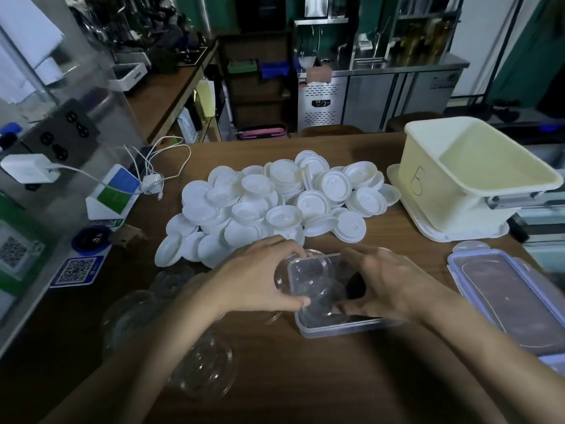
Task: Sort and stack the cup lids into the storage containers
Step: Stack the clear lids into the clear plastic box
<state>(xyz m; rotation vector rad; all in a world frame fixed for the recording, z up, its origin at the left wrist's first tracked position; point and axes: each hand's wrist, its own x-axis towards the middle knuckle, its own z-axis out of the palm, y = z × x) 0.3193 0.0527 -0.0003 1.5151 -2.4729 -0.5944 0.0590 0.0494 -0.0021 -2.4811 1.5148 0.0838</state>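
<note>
A heap of white cup lids (275, 203) covers the middle of the wooden table. In front of it stands a small clear storage container (339, 327). My left hand (256, 276) grips a stack of clear dome lids (302, 276) by its rim, over the container's left side. My right hand (388, 286) curls round the same stack from the right, fingertips down inside the container. More clear dome lids (201, 371) lie loose at the near left.
A cream tub (477, 175) marked 5 stands on its lid at the far right. A clear container lid with purple clips (513, 295) lies at the near right. Chargers, cables (153, 169) and QR-code signs (76, 270) crowd the left edge.
</note>
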